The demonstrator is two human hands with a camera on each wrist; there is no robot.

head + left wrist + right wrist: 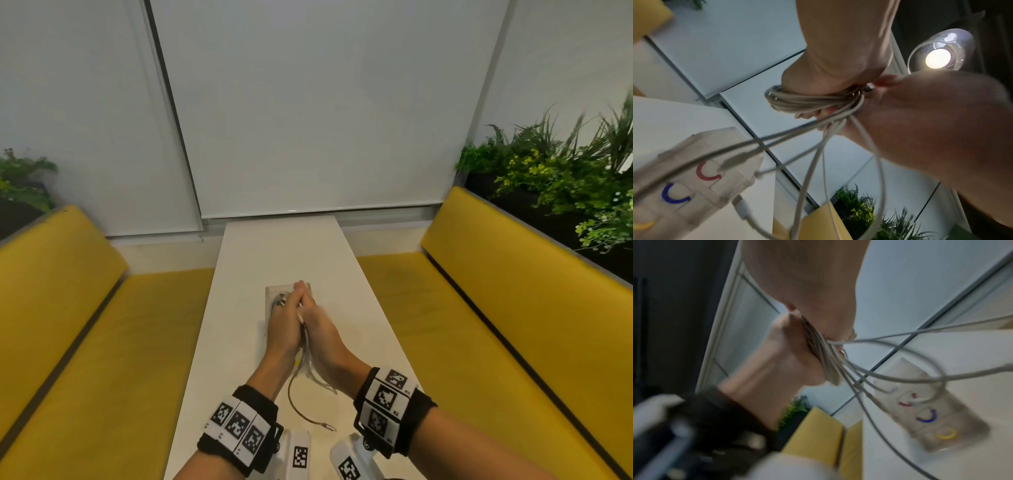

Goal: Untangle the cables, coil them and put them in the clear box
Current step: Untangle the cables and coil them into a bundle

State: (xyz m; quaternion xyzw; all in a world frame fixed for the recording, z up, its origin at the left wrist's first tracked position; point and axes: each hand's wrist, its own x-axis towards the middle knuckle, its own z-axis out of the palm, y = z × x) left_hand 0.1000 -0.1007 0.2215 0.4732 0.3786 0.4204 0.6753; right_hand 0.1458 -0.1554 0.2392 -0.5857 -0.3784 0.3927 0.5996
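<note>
A yellow bench [85,325] is flanking the white table [274,253] on the left. Over the table's middle, the left hand [284,325] is pressing palm to palm against the right hand [320,329], with the pale cables [306,356] sandwiched between them and trailing down. The head view is hiding the grip; the left wrist view is showing fingers [818,112] curling round a coiled bundle. Beneath the hands, the clear box [270,294] is sitting on the table; only the wrist views show its red, blue and yellow marks. I cannot tell the right hand's grip.
</note>
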